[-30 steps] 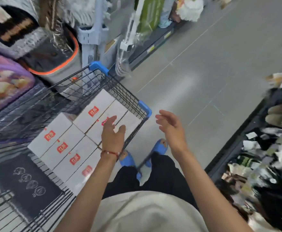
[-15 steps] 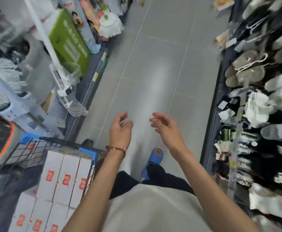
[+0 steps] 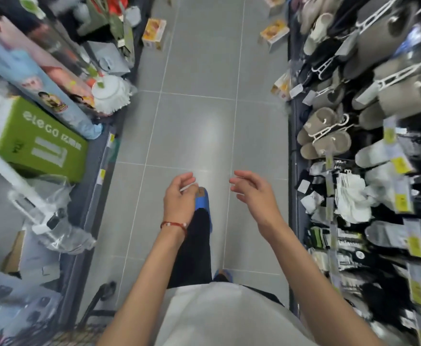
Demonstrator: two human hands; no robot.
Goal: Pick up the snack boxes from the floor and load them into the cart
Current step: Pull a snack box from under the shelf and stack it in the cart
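"Reading from left to right, what borders the walkway?" asks the student.

"At left, a low shelf edge (image 3: 97,196) runs up the picture, carrying a green carton (image 3: 42,143) and a white mop head (image 3: 109,93). What looks like a wheel of the cart (image 3: 105,289) shows near the bottom-left corner. The grey tiled floor (image 3: 199,121) lies open between this edge and the right rack (image 3: 291,171), hung with slippers (image 3: 324,136) and socks (image 3: 351,196)."

"And the hands?"

"The person's left hand (image 3: 179,203), a red cord at its wrist, hangs over the floor with fingers loosely curled, holding nothing. The right hand (image 3: 254,193), beside it but apart, is likewise relaxed and empty, its fingers slightly bent. Under the left hand, a blue sandal (image 3: 202,201) points up the aisle."

"Where are the boxes?"

"Far up the aisle, well apart from both hands and from the cart. The left snack box (image 3: 154,33) stands at the foot of the left shelf, printed face toward the camera, long axis roughly upright in the picture. The right snack box (image 3: 274,33) sits near the rack, long axis tilted from lower left to upper right. The nearer snack box (image 3: 281,87) rests against the rack's foot; blur hides which way it points."
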